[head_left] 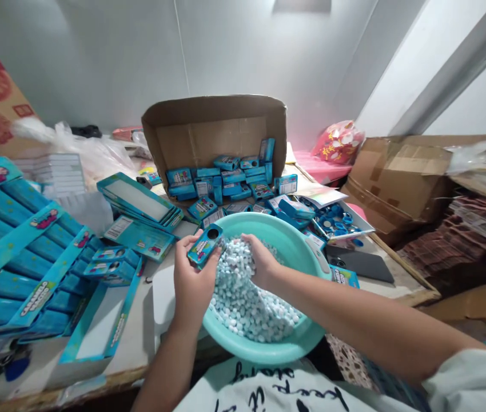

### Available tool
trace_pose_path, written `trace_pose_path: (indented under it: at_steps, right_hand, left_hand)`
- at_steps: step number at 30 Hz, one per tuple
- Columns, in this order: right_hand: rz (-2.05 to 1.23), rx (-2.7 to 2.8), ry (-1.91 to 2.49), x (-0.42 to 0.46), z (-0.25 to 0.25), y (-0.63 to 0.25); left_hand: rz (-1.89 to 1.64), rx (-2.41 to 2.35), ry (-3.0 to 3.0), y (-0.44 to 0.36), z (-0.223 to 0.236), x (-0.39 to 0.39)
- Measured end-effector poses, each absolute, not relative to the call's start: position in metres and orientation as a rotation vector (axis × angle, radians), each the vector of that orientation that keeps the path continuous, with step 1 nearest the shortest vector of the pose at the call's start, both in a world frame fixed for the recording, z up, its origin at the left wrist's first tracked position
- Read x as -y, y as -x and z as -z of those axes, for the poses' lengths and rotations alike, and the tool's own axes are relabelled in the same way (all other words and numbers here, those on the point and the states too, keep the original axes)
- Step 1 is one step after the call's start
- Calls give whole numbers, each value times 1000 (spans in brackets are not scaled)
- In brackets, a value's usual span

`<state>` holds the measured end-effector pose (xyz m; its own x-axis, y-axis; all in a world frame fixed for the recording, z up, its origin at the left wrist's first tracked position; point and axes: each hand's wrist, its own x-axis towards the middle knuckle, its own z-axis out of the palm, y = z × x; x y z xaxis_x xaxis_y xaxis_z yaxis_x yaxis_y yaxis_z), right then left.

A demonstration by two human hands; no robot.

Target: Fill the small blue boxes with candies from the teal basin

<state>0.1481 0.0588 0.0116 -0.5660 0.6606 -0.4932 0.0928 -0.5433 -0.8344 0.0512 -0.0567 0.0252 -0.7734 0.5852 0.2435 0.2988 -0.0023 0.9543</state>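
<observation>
My left hand (191,280) grips a small blue candy box (204,245) with a round hole at its top end, tilted over a teal plastic basin (294,343). The basin is heaped with small pale blue and white candies (247,303). My right hand (260,260) is cupped in the candy pile right beside the box's hole, fingers curled around candies. Both hands are over the basin's near-left part.
An open cardboard box (215,129) on its side holds several small blue boxes (221,177) behind the basin. Stacked blue display cartons (15,257) fill the left. Blue round caps lie in a tray (337,220) at right; cardboard boxes (397,183) stand further right.
</observation>
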Motion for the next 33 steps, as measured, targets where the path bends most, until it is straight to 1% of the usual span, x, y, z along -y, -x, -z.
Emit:
trace_pose_path:
  at_steps: [2,4,8,10,16,23,33]
  right_hand:
    - [-2183,1089,1164,-64,-23,-153]
    - [-2190,969,1111,-72,-34,-159]
    - [-2173,641,960,-87,-51,-169]
    - [-2145,528,918,-90,-56,-172]
    - [-2160,635,823,-80,-57,-175]
    - [-2081,811,820,-73,-53,-173]
    - [-2049,978,686,-71,-51,-171]
  left_hand:
    - [-1828,-2112,-933,-51,-27,58]
    - [-1718,-2171,-972,-50,-28,58]
    - [-1245,-2208,-1130,-53,-29,56]
    - [-1115,-2118,-1205,-54,-29,54]
    - [-1107,-1865,-1340,-56,-30,52]
    - [-1097,-1864,-1404,-59,-31,52]
    - [-1053,-1885,-1480,-59,-30,52]
